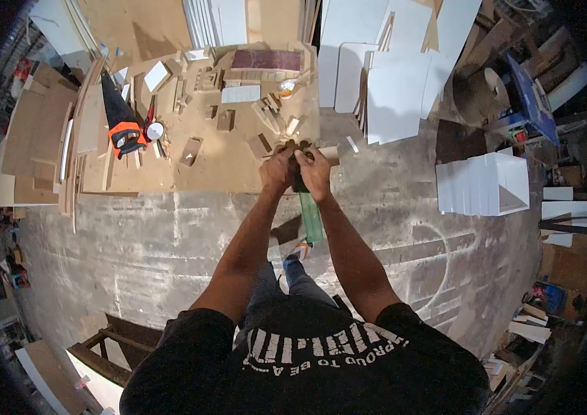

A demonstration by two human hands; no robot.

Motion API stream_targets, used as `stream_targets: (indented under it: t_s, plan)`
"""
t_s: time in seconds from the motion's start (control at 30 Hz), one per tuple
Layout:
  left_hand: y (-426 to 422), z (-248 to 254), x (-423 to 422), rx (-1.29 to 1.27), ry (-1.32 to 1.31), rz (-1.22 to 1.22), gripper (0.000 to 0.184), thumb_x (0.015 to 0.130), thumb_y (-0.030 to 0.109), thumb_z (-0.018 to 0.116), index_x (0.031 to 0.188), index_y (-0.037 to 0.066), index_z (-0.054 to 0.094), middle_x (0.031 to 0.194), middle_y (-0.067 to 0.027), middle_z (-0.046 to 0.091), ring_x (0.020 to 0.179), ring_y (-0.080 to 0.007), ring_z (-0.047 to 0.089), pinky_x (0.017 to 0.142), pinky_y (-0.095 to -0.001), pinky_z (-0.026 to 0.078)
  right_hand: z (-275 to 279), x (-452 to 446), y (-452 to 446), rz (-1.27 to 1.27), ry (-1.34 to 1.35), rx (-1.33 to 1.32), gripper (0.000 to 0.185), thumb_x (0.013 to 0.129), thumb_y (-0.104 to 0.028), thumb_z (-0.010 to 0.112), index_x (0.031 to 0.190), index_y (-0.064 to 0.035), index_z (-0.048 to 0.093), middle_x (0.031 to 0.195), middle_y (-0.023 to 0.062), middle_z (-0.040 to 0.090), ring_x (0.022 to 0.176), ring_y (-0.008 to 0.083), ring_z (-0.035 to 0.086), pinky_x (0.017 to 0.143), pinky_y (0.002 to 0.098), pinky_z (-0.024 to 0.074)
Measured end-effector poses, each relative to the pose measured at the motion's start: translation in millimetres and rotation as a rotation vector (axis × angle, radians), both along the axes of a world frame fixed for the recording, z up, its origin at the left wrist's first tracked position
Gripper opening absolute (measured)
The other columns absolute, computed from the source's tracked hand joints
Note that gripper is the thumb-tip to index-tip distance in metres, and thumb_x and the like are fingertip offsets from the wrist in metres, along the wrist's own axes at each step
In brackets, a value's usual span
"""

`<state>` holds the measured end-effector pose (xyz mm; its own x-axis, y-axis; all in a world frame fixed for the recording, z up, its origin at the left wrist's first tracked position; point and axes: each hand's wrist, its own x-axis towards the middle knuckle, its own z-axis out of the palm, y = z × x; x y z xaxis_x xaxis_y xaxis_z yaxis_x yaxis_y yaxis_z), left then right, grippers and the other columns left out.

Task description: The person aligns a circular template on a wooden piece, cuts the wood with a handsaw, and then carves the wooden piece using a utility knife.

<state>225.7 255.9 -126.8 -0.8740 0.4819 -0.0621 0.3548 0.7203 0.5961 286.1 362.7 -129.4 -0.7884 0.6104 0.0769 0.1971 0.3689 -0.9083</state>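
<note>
My left hand [277,171] and my right hand [315,173] are close together at the front right edge of the wooden work table [217,176]. Both have their fingers closed round a small dark object [299,178], mostly hidden by the hands, so its kind is unclear. Below it, a long green strip [311,218] hangs past the table edge between my forearms. Just left of my left hand lies a brown wood block [259,145]. Behind my right hand a light, rounded wood piece [331,155] sticks out. Small wood offcuts [293,125] lie beyond my fingers.
On the table's left side are a handsaw [126,135] with an orange handle and a round white-topped item [155,131]. A dark red board [266,60] lies at the back. White panels [397,90] lean at the right, near a stack of white pieces [480,183] on the floor.
</note>
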Motion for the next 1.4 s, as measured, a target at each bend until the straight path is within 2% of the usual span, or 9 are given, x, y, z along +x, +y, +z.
stream_targets:
  t_s: [0.1,0.17,0.33,0.43,0.53,0.57,1.07,1.3,1.4]
  plan:
    - [6.0,-9.4,-4.1,-0.18,-0.066,0.017,0.037,0.087,0.035,0.062,0.121,0.02,0.061,0.124,-0.0096,0.062,0.099,-0.0354,0.066,0.081,-0.0483,0.053,-41.6,-29.4,10.9,0.001,-0.11,-0.065,0.024,0.088,-0.02,0.067,0.094,0.0033,0.068,0.086,0.0181,0.067,0.078,0.0278,0.065,0.07,0.0381,0.0502]
    - [1.9,-5.8,-1.2,-0.012,-0.011,-0.001,0.036,0.086,0.037,0.063,0.118,0.02,0.062,0.122,-0.0096,0.063,0.099,-0.0356,0.066,0.081,-0.0486,0.053,2.3,-19.8,10.4,-0.058,-0.051,0.023,0.021,0.091,-0.017,0.064,0.093,0.0039,0.066,0.086,0.0116,0.067,0.08,0.0195,0.064,0.068,0.0335,0.0502]
    - [2.6,7.2,3.2,0.02,-0.04,0.043,0.031,0.083,0.033,0.068,0.112,0.022,0.062,0.116,-0.006,0.062,0.098,-0.0349,0.065,0.079,-0.0477,0.053,22.6,-1.9,90.8,-0.255,0.501,-0.932,0.011,0.096,-0.016,0.058,0.099,-0.0058,0.06,0.091,0.0072,0.064,0.079,0.0199,0.06,0.067,0.0323,0.0509]
    - [2.2,10.1,2.2,-0.004,-0.052,0.039,0.032,0.083,0.036,0.067,0.111,0.022,0.062,0.114,-0.0078,0.063,0.098,-0.0358,0.065,0.08,-0.0479,0.052,27.8,8.5,136.5,-0.12,0.209,-0.68,0.019,0.095,-0.014,0.058,0.113,-0.0093,0.061,0.091,0.0078,0.064,0.08,0.0203,0.062,0.068,0.0318,0.0512]
    - [3.1,21.1,6.0,-0.007,-0.044,0.044,0.026,0.085,0.028,0.066,0.109,0.021,0.062,0.114,-0.0048,0.062,0.098,-0.0338,0.065,0.08,-0.0466,0.053,13.4,5.1,121.3,0.376,-0.094,0.199,0.032,0.092,-0.012,0.06,0.123,-0.0105,0.062,0.088,0.0101,0.065,0.078,0.0212,0.062,0.071,0.0329,0.0512]
    - [1.5,13.7,4.1,0.003,-0.034,0.023,0.026,0.085,0.028,0.066,0.109,0.02,0.062,0.114,-0.0047,0.062,0.098,-0.0337,0.065,0.08,-0.0464,0.052,15.1,10.3,110.1,0.471,-0.082,0.242,0.038,0.085,-0.015,0.067,0.122,-0.0071,0.064,0.116,0.0199,0.066,0.095,0.0326,0.069,0.084,0.0382,0.0535]
    - [-0.8,-15.6,1.3,0.143,0.078,-0.006,0.026,0.085,0.026,0.065,0.11,0.019,0.063,0.114,-0.0032,0.064,0.093,-0.0343,0.066,0.076,-0.0456,0.053,-18.2,-5.1,63.5,0.302,-0.072,0.324,0.016,0.081,-0.016,0.07,0.096,-0.0113,0.074,0.096,0.0135,0.071,0.089,0.0342,0.067,0.081,0.0413,0.0531]
    - [0.7,-3.5,1.0,0.054,0.068,-0.034,0.027,0.087,0.026,0.063,0.113,0.022,0.063,0.112,-0.0046,0.062,0.092,-0.035,0.067,0.074,-0.0469,0.054,-14.1,-2.7,57.8,0.215,-0.077,0.365,0.025,0.083,-0.021,0.069,0.106,-0.0096,0.069,0.094,0.0163,0.07,0.09,0.036,0.067,0.08,0.0439,0.0534]
    - [4.0,-0.2,1.7,-0.102,0.013,-0.014,0.031,0.09,0.038,0.059,0.118,0.026,0.06,0.123,-0.004,0.059,0.094,-0.0344,0.067,0.077,-0.0463,0.054,-4.2,17.9,41.7,0.049,-0.043,0.304,0.03,0.084,-0.026,0.07,0.107,-0.0067,0.067,0.095,0.0187,0.07,0.09,0.0367,0.067,0.08,0.045,0.0529]
